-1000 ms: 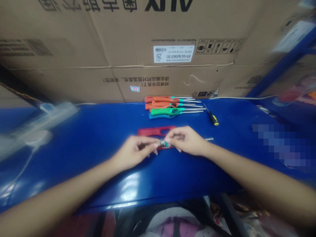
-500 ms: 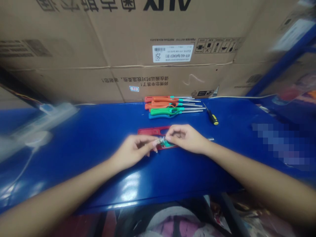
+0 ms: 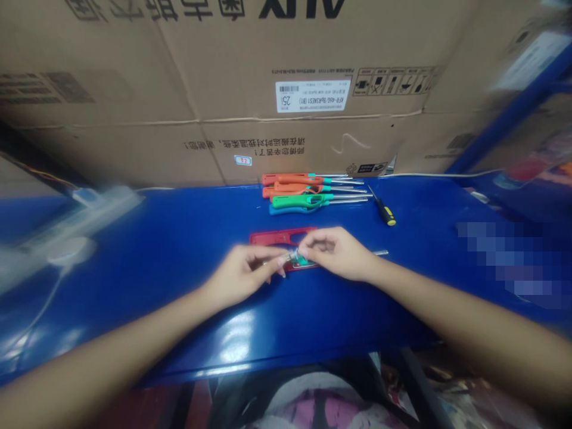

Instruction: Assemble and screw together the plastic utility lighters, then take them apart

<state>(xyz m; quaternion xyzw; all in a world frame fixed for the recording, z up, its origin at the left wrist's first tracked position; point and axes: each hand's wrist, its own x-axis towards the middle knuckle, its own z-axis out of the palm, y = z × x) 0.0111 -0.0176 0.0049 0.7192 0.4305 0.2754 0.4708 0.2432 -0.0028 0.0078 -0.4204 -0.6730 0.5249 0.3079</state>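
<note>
Over the blue table, my left hand pinches a small clear and metallic lighter part between thumb and fingers. My right hand is closed in a pinch at the right end of that part; what lies between its fingertips is too small to make out. Beneath both hands lies a red gas lighter with its casing opened. One red half shows behind the hands, and a bit of turquoise shows below my right fingertips. The lighter's metal tube sticks out past my right wrist.
Several lighters, orange, green and blue, lie stacked at the back against a large cardboard box. A black and yellow screwdriver rests to their right. On the left are a white power strip and a plugged-in cable.
Both hands stay almost in place, still pinched at the small part. My right hand has shifted only slightly down and left.
</note>
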